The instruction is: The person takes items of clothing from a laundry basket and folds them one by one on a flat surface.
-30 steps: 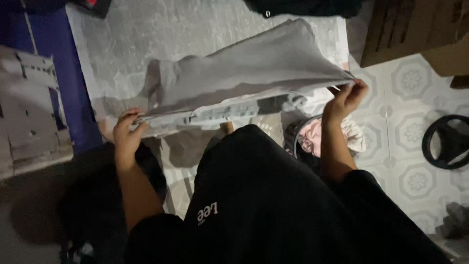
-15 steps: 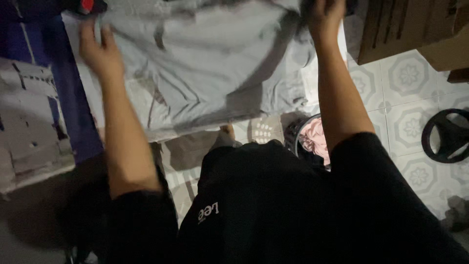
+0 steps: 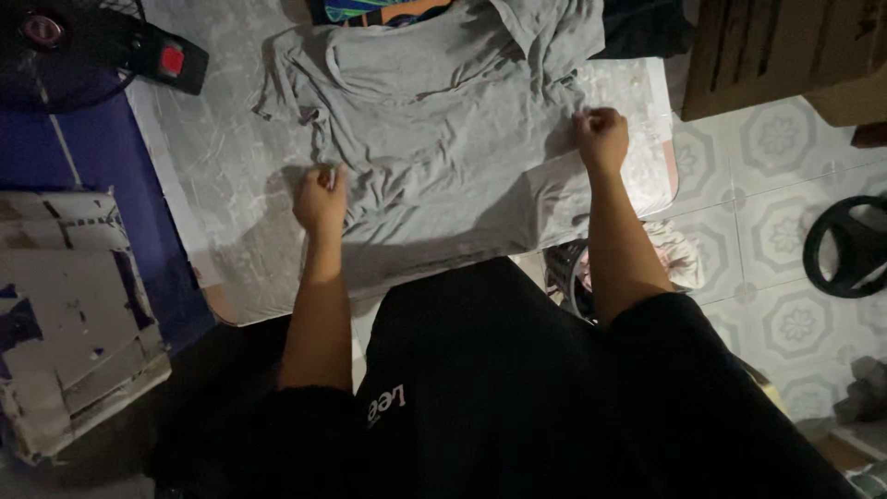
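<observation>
From the left, I see my left hand [image 3: 321, 196] clenched on one edge of the grey T-shirt [image 3: 434, 148], which a moment ago hung in the air. It now lies spread on the marbled table [image 3: 222, 212], so laying-out looks finished. My right hand [image 3: 601, 136] grips the opposite edge.

I see a soft, matt grey cloth shirt [image 3: 434, 139], creased, on a bench [image 3: 222, 185] covered in glossy, marbled sheeting. Beside it are rough brown cardboard boxes [image 3: 776, 46] and smooth patterned floor tiles [image 3: 785, 222].
</observation>
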